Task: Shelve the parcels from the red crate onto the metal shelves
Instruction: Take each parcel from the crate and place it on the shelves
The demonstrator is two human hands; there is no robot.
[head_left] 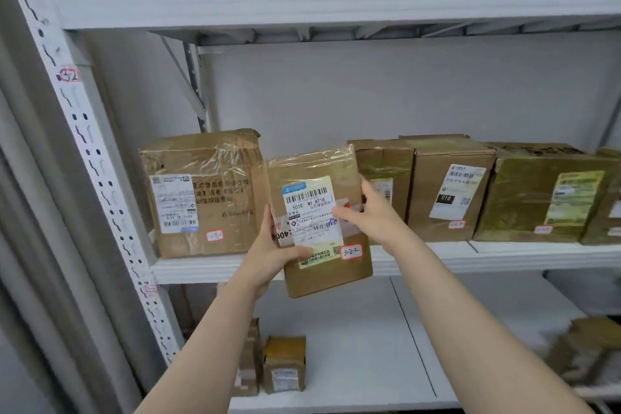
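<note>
My parcel (329,279) is plain brown cardboard, with a white barcoded label (312,208) with a blue header and a red-edged sticker (351,252) at 5 o'clock. The shelves (336,0) are pale grey-white.

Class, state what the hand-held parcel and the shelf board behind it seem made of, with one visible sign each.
Parcel: brown cardboard, apparently, under glossy clear tape that wrinkles and glints. Shelf board: probably painted metal, matt pale grey, with a thin folded front edge.

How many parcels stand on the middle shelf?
5: big box left of held parcel; right of it plain box, 010 box, green-taped box, edge box. More may lie beyond frame.
</note>
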